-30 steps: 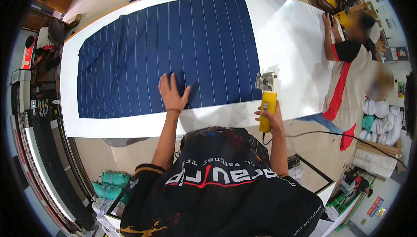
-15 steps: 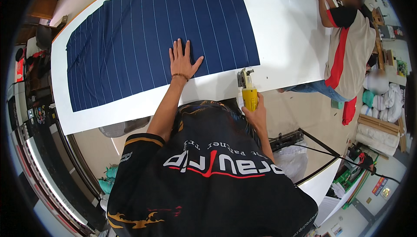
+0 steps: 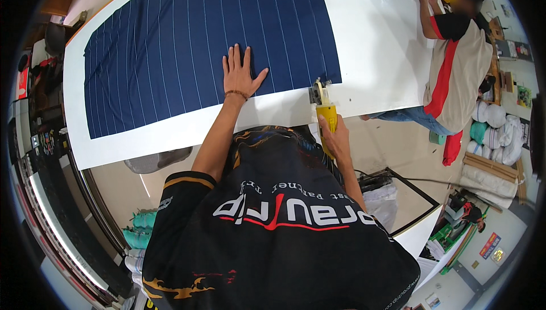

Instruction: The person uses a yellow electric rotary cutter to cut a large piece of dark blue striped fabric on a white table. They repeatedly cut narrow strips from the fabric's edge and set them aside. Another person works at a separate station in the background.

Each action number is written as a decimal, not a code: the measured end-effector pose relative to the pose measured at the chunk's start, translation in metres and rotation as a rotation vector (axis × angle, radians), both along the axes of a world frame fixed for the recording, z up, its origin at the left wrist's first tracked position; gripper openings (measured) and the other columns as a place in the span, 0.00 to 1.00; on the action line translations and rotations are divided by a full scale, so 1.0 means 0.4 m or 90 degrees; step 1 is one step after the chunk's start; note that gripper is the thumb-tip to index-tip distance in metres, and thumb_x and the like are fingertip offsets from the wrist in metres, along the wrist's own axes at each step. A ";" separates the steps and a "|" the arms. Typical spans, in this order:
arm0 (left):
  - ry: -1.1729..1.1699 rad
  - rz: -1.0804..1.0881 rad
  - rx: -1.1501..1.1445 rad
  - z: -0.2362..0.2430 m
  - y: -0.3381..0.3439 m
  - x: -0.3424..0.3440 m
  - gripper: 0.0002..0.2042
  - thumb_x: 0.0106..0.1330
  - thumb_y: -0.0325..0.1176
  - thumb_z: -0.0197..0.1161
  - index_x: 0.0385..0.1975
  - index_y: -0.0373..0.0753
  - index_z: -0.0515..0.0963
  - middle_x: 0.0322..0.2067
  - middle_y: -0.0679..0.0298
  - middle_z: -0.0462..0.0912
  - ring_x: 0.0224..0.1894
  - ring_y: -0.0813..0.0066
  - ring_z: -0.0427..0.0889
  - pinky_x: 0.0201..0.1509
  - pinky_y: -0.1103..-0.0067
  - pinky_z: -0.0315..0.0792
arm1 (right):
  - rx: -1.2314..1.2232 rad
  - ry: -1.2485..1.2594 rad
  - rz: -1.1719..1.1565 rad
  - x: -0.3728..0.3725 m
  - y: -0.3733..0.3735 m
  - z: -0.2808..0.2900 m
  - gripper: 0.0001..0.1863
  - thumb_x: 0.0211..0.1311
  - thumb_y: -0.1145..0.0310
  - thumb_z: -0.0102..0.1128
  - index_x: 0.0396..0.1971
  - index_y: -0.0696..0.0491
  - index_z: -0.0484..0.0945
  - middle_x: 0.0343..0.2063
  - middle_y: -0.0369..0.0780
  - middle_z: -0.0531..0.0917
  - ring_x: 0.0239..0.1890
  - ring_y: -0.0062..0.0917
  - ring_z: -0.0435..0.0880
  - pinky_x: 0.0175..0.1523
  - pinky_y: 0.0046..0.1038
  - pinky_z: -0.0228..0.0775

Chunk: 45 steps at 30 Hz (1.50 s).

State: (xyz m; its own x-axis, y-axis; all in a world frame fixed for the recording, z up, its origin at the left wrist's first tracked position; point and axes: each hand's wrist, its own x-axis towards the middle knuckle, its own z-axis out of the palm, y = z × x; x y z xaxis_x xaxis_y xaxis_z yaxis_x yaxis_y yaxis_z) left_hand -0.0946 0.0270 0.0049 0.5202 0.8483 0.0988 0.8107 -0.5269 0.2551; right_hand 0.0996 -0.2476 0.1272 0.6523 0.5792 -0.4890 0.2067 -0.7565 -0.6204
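Navy fabric (image 3: 187, 42) with thin light-blue lines lies spread over the white table (image 3: 375, 71), wrinkled toward its left end. My left hand (image 3: 241, 77) rests flat on the fabric near its front edge, fingers stretched and thumb out to the right. Wrapped in my right hand (image 3: 335, 136) is a yellow electric fabric cutter (image 3: 326, 114). Its metal head meets the fabric's front edge, close to the right corner. Whether the blade has entered the cloth cannot be made out.
Another person (image 3: 455, 65) leans on the table's far right side with both hands there. A dark stool seat (image 3: 157, 161) shows under the front edge. A black metal frame (image 3: 418, 196) and a cable stand at right. Wrapped rolls (image 3: 492, 176) are stacked farther right.
The cutter in my right hand has moved forward and slightly left, and its head now reaches the fabric's edge. My left hand stays flat on the cloth.
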 end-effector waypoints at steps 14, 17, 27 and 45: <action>0.007 0.000 -0.004 0.009 0.002 0.000 0.48 0.71 0.72 0.53 0.82 0.44 0.60 0.82 0.45 0.51 0.86 0.48 0.45 0.87 0.51 0.39 | 0.011 -0.049 0.029 0.026 0.041 -0.036 0.32 0.72 0.43 0.66 0.46 0.64 0.79 0.36 0.57 0.88 0.40 0.52 0.89 0.46 0.47 0.78; 0.010 0.000 -0.002 0.009 0.002 -0.002 0.47 0.71 0.72 0.51 0.81 0.43 0.61 0.82 0.44 0.52 0.85 0.47 0.46 0.87 0.51 0.39 | 0.017 -0.040 0.024 0.025 0.052 -0.025 0.32 0.72 0.43 0.66 0.45 0.64 0.79 0.35 0.56 0.88 0.39 0.50 0.89 0.45 0.46 0.78; -0.009 -0.001 -0.022 0.017 0.003 -0.003 0.48 0.71 0.72 0.52 0.81 0.42 0.61 0.82 0.44 0.52 0.86 0.47 0.44 0.87 0.51 0.38 | 0.014 -0.060 0.045 0.041 0.099 -0.023 0.32 0.71 0.42 0.66 0.44 0.63 0.79 0.35 0.56 0.87 0.40 0.50 0.89 0.47 0.46 0.79; 0.012 0.000 -0.041 0.021 0.003 -0.003 0.47 0.72 0.72 0.51 0.82 0.42 0.59 0.83 0.44 0.50 0.86 0.48 0.42 0.87 0.51 0.38 | 0.001 -0.048 0.056 0.092 0.253 -0.007 0.34 0.71 0.39 0.65 0.46 0.63 0.81 0.38 0.54 0.88 0.41 0.45 0.90 0.48 0.44 0.80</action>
